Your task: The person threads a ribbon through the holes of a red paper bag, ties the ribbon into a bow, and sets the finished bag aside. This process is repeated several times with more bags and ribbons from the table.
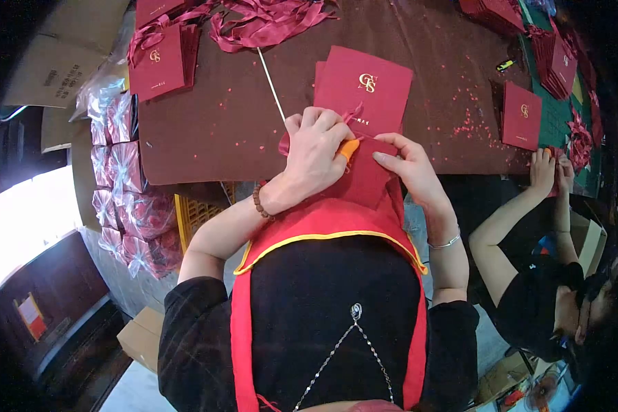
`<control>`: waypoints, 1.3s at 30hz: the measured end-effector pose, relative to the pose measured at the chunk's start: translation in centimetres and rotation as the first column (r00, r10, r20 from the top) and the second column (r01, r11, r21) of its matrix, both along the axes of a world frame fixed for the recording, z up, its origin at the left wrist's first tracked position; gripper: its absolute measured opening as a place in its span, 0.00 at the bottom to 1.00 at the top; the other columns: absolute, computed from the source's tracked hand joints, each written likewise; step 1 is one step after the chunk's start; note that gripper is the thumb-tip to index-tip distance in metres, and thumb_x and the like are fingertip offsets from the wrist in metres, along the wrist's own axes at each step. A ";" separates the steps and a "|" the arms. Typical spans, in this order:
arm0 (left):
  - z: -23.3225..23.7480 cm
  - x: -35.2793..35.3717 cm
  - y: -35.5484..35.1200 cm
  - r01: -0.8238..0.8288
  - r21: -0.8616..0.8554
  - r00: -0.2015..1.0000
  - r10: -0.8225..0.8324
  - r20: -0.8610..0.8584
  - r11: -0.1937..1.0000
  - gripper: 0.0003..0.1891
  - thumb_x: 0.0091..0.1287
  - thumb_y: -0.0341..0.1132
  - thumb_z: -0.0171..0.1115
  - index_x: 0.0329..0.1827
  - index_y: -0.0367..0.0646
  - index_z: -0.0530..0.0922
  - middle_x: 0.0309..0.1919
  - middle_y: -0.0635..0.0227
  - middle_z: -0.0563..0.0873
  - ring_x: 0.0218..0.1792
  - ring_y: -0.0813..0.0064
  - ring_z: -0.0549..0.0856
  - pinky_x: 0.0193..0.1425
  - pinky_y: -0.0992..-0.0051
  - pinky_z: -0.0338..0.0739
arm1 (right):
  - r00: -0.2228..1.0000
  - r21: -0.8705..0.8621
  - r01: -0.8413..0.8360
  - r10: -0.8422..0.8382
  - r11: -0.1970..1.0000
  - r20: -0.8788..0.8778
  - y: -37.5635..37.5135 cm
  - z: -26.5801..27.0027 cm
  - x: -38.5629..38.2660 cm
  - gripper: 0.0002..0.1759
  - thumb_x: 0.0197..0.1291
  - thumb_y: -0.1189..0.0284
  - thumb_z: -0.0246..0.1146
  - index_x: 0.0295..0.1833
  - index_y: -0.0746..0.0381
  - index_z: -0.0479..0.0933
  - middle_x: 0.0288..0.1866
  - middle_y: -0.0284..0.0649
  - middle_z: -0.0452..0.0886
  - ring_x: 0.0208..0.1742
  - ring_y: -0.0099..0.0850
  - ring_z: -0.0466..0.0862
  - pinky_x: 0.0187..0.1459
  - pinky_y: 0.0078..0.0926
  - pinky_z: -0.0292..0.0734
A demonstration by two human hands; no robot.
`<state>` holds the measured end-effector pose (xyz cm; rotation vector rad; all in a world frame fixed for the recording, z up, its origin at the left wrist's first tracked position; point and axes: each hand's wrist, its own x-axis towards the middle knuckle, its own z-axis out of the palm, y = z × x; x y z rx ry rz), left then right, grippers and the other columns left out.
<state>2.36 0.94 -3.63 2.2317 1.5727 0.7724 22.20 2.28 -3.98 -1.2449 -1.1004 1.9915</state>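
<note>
While the left hand (316, 147) bends over it, the dark red paper bag (365, 180) lies flat at the table (206, 123) edge, dead centre in the view and just above the person's red apron (323, 223). The left hand's fingers are curled tight over the bag's top edge at its 11 o'clock corner, with a small orange piece (349, 148) showing by the thumb; what that piece is I cannot tell. The right hand (413, 172) lies at 3 o'clock of the bag with its fingers stretched out flat, holding nothing, only pressing the paper down.

At 12 o'clock of the bag sits a stack of like bags (372, 84) with gold lettering, a loop of ribbon (354, 113) between them. A thin white stick (270, 81) runs off toward 11 o'clock.

The bag looks light and fairly stiff, likely to crease if bent; the top edge beside the ribbon seems the safest place to pinch it. The ribbon looks soft and slippery.

A co-worker's hands (549, 172) work at 3 o'clock.
</note>
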 end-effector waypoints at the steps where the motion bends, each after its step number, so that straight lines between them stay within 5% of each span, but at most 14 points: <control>1: 0.3 0.1 0.0 0.002 0.001 1.000 -0.002 -0.013 1.000 0.06 0.50 0.32 0.66 0.31 0.48 0.81 0.36 0.72 0.78 0.48 0.67 0.73 0.50 0.64 0.59 | 0.998 -0.001 -0.025 0.025 1.000 0.051 0.1 -0.1 0.1 0.16 0.59 0.78 0.61 0.54 0.66 0.73 0.40 0.31 0.78 0.39 0.16 0.77 0.42 0.13 0.72; 15: 0.2 1.2 0.3 0.065 -0.014 0.996 -0.066 -0.057 0.998 0.05 0.45 0.31 0.63 0.26 0.45 0.79 0.33 0.69 0.78 0.46 0.66 0.72 0.48 0.61 0.60 | 0.984 0.078 -0.079 0.066 0.994 0.165 -0.2 -0.6 0.3 0.16 0.60 0.78 0.60 0.55 0.65 0.73 0.36 0.29 0.77 0.35 0.13 0.74 0.37 0.11 0.70; 17: 0.3 1.3 0.4 0.078 -0.016 0.995 -0.079 -0.062 0.997 0.05 0.45 0.31 0.63 0.26 0.45 0.79 0.33 0.69 0.78 0.46 0.66 0.72 0.48 0.61 0.60 | 0.991 0.176 -0.040 0.017 0.984 0.133 -0.5 -1.2 0.3 0.15 0.59 0.75 0.61 0.53 0.65 0.75 0.28 0.24 0.72 0.24 0.10 0.66 0.24 0.12 0.62; 20: 0.8 1.4 0.5 0.092 -0.014 0.992 -0.093 -0.087 0.996 0.05 0.46 0.32 0.64 0.26 0.45 0.79 0.33 0.70 0.78 0.46 0.66 0.73 0.48 0.61 0.60 | 0.982 0.116 -0.081 0.060 0.990 0.178 -0.2 -0.2 0.3 0.16 0.60 0.78 0.60 0.55 0.66 0.73 0.36 0.29 0.77 0.36 0.14 0.73 0.37 0.12 0.70; 23: 0.6 1.3 0.6 0.093 -0.004 0.993 -0.094 -0.078 0.996 0.05 0.46 0.32 0.64 0.26 0.45 0.79 0.33 0.70 0.78 0.45 0.66 0.73 0.48 0.61 0.60 | 0.981 0.129 -0.084 0.059 0.988 0.186 -0.2 -0.5 0.3 0.16 0.60 0.78 0.60 0.55 0.67 0.73 0.37 0.30 0.78 0.36 0.14 0.73 0.38 0.12 0.70; 26: 0.6 1.3 0.6 0.089 -0.009 0.993 -0.090 -0.082 0.996 0.04 0.46 0.32 0.64 0.25 0.45 0.79 0.32 0.70 0.78 0.45 0.66 0.73 0.47 0.61 0.60 | 0.984 0.214 -0.054 0.015 0.975 0.180 -0.3 -1.5 0.2 0.16 0.58 0.74 0.61 0.52 0.65 0.76 0.26 0.25 0.71 0.24 0.12 0.64 0.24 0.15 0.60; 39: 0.7 1.3 0.8 0.073 -0.077 0.990 -0.082 -0.116 0.994 0.05 0.50 0.34 0.66 0.26 0.47 0.78 0.33 0.72 0.78 0.47 0.67 0.73 0.50 0.62 0.59 | 0.970 0.379 -0.073 -0.022 0.923 0.241 -0.7 -1.3 0.0 0.15 0.58 0.74 0.61 0.52 0.63 0.76 0.28 0.28 0.73 0.25 0.13 0.65 0.26 0.15 0.63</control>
